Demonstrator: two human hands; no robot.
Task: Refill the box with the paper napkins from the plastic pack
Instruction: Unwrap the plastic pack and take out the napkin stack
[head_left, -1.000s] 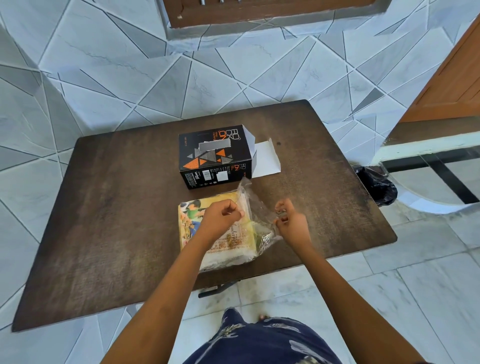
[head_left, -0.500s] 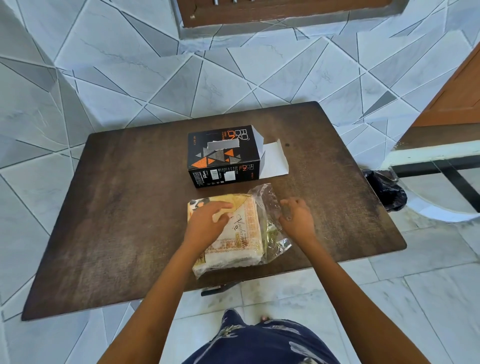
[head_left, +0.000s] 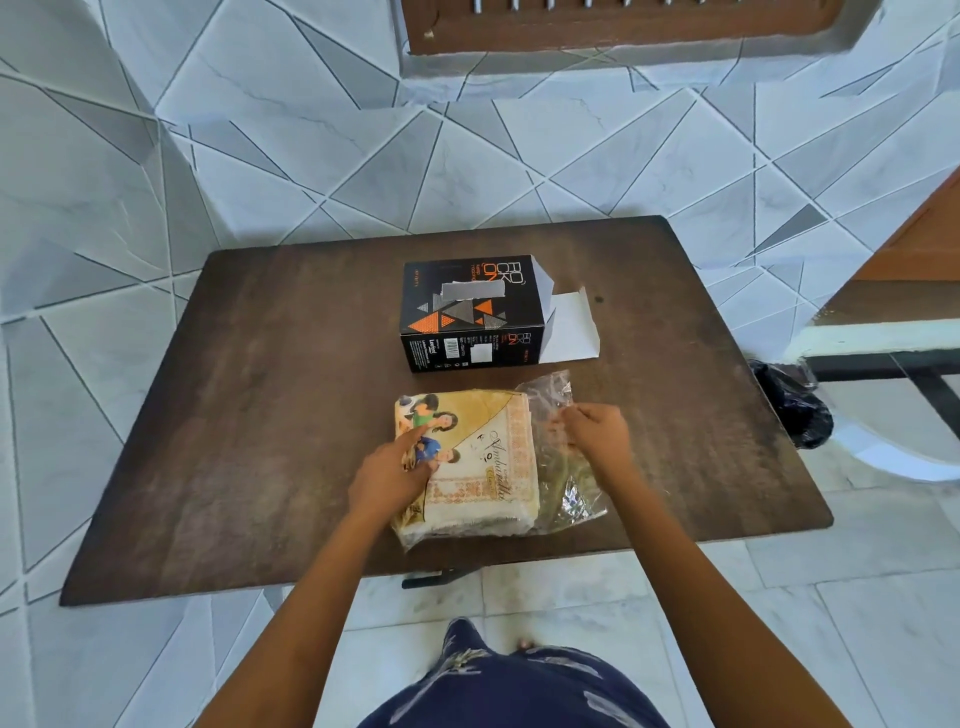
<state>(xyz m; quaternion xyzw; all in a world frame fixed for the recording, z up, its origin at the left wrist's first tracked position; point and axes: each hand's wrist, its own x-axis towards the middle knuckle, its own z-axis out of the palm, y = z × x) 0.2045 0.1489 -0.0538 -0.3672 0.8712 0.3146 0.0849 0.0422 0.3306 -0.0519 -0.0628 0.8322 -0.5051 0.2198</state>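
Napkins (head_left: 488, 462) still in pack | left hand (head_left: 387, 475) flat on pack | right hand (head_left: 597, 434) pinched wrapper (head_left: 550, 400) at 3 o'clock | box (head_left: 470, 312) at 12, flap open, unfilled

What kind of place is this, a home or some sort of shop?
Most likely a room in a home, though that is a guess. A small dark wooden table stands on a tiled floor with a geometric pattern, a wooden door shows at the right, and a household napkin pack lies on the table.

Black box (head_left: 470, 317), orange-grey triangles
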